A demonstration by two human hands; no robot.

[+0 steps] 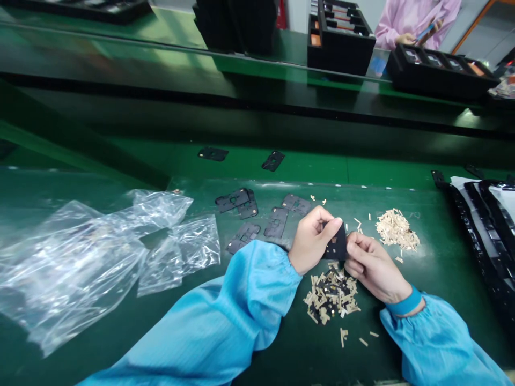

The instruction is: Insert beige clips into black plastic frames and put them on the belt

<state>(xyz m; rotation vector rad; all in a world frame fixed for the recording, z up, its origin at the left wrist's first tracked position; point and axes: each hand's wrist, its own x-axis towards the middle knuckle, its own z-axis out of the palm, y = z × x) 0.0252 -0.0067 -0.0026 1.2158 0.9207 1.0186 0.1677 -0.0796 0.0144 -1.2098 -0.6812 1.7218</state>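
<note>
My left hand (314, 236) grips a flat black plastic plate (335, 244) with small cut-outs, thumb on top. At the plate's right edge, my right hand (372, 262) has its thumb and fingertips pinched together; whatever sits between them is too small to make out. A blue band circles my right wrist. Just below the plate lies a pile of small beige and black pieces (332, 295). Farther right is a second pile of beige pieces (396, 229). Several similar black plates (277, 222) rest on the green bench to the left of my hands.
Crumpled clear plastic bags (80, 257) cover the left of the bench. A black tray (483, 230) with strips stands at the right edge. Black boxes (341, 43) line the raised shelf behind, where a person in a pink sleeve (402, 21) holds something.
</note>
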